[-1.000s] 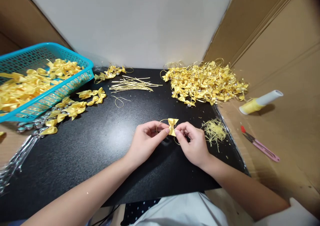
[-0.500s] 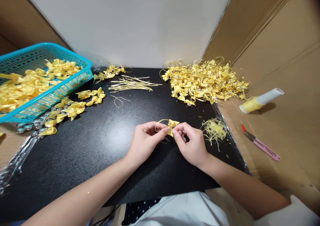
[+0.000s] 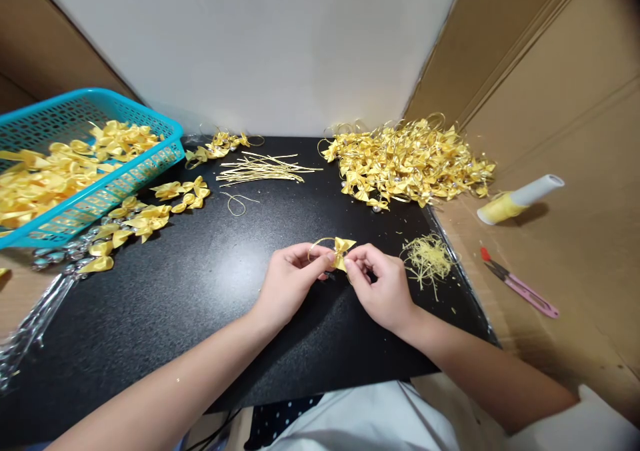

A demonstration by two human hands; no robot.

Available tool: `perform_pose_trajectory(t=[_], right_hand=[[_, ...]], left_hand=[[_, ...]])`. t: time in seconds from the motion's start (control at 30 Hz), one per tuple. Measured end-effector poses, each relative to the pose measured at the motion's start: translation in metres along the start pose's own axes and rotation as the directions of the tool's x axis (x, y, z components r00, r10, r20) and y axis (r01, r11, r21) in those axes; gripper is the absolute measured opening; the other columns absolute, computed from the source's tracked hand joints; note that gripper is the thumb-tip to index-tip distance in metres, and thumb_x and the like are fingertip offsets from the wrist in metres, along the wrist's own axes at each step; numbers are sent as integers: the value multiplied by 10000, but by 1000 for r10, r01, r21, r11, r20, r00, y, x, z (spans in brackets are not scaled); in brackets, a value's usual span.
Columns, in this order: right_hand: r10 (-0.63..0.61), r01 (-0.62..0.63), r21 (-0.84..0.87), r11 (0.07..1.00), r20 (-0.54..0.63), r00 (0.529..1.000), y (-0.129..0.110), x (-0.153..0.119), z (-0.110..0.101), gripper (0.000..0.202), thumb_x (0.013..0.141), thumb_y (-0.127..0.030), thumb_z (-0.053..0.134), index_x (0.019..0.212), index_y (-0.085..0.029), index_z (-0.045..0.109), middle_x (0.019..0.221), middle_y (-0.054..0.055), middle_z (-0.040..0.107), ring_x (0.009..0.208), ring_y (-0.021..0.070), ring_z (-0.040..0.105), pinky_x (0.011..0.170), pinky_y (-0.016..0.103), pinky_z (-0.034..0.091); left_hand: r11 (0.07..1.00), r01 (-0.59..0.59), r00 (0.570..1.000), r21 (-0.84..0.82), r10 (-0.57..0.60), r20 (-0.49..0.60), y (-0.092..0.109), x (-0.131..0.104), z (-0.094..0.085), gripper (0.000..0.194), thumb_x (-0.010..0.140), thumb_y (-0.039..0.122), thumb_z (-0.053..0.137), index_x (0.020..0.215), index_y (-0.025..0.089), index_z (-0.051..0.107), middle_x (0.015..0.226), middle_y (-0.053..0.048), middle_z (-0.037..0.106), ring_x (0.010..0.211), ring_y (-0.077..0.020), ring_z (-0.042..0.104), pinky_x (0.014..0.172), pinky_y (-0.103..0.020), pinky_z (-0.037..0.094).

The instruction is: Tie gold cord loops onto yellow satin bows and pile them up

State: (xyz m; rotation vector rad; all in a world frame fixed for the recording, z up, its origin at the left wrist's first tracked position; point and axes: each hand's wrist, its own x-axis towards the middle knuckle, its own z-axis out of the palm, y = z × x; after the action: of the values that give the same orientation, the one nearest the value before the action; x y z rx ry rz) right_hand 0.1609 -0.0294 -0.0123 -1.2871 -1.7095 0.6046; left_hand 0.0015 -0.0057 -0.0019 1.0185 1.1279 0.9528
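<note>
A yellow ribbon bow with a thin gold cord loop is held between my two hands above the black table. My left hand pinches the bow's left side, and the loop arches over its fingers. On the other side, my right hand has thumb and forefinger closed at the bow's right edge. The fingertips hide part of the bow's middle. Beside my right hand lies a tangle of short yellow cord scraps.
A turquoise basket of yellow bows stands left, with loose bows and silver beaded strands beside it. Cut gold cords lie at the back, near a heap of looped bows. Pink-handled snips and a white tube are right.
My fingers have shifted very slightly on the bow, and more of its centre shows. Both hands otherwise stay in place.
</note>
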Motion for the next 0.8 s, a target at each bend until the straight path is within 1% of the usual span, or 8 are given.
perform_pose_trajectory(t=[0.17,0.33,0.47,0.6,0.7,0.8], right_hand=[[30,-31,36,999,13,999,0,-1,0,130,887,-217,518,765,-183,547,589,-29,539,488,85,495,488,207,395],[64,-67,98,993,41,997,2,-2,2,128,903,-226,501,785,-185,529,586,-34,526,488,90,495,504,220,404],[82,-95,221,971,66,994,3,-2,4,144,915,-222,498,775,-188,506,597,-39,518,507,83,506,518,212,413],[127,-154,343,927,99,987,4,-3,5,131,925,-237,496,805,-187,510,598,-44,516,515,80,513,526,206,426],[139,-173,376,910,115,984,4,-3,5,103,924,-240,498,845,-183,533,615,-37,530,524,82,523,529,209,433],[133,-166,380,910,112,985,3,-3,5,101,920,-239,500,842,-185,535,613,-33,539,519,83,522,521,210,429]], left_hand=[[999,17,1000,-47,-18,-9,-2,-1,2,152,687,310,772,697,162,742,702,-19,710,654,-108,604,599,-189,477],[995,1,999,-100,-5,-36,-1,-3,6,119,665,278,766,663,164,731,648,3,685,573,-86,555,591,-194,476],[993,-28,999,-113,26,-20,-3,-4,6,109,684,268,757,664,164,729,629,13,671,572,-78,550,594,-182,469],[990,-48,999,-131,47,-8,-5,-4,5,90,688,255,761,687,168,738,667,11,688,597,-75,562,609,-174,472],[987,-63,998,-150,65,7,-6,-4,5,71,692,244,759,703,175,745,679,13,695,609,-73,570,623,-170,477],[986,-57,998,-156,60,14,-6,-4,5,59,691,233,753,704,175,748,669,14,693,609,-73,573,623,-169,479]])
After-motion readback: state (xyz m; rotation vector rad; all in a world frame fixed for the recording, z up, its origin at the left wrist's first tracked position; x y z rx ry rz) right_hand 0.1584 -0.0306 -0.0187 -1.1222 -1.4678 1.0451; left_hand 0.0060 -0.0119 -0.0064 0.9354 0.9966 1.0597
